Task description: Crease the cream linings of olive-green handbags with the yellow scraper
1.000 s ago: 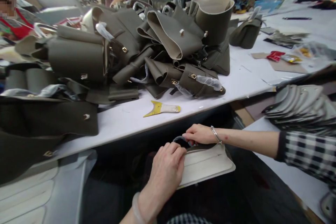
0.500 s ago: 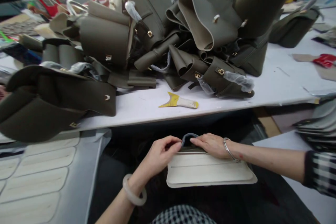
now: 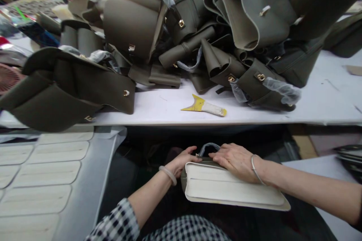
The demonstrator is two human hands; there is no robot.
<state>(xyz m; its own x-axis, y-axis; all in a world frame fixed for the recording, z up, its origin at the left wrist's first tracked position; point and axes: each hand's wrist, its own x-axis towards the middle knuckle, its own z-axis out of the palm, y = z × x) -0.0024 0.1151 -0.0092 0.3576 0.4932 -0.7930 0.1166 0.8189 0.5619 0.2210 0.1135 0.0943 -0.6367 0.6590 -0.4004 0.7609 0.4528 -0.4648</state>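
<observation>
A cream panel (image 3: 234, 188) with rounded corners lies over my lap, with dark olive material along its top and left edge. A handle wrapped in clear plastic (image 3: 207, 146) arches above its top edge. My left hand (image 3: 183, 160) grips the piece at its upper left corner, thumb and fingers around the edge near the handle's left end. My right hand (image 3: 234, 160) is on the upper edge by the handle's right end, its fingers curled over the olive material; the fingertips are partly hidden.
A white table (image 3: 158, 107) in front bears a heap of dark olive bags (image 3: 132, 22) and a yellow-and-white forked tool (image 3: 205, 106). Cream panels (image 3: 48, 173) lie in rows on a grey surface at left. Dark pieces (image 3: 349, 158) are stacked at right.
The view has turned, so the table's things appear shifted right. My left hand has moved from the handle to the piece's upper left corner. The piece is tilted more, showing olive material at its left.
</observation>
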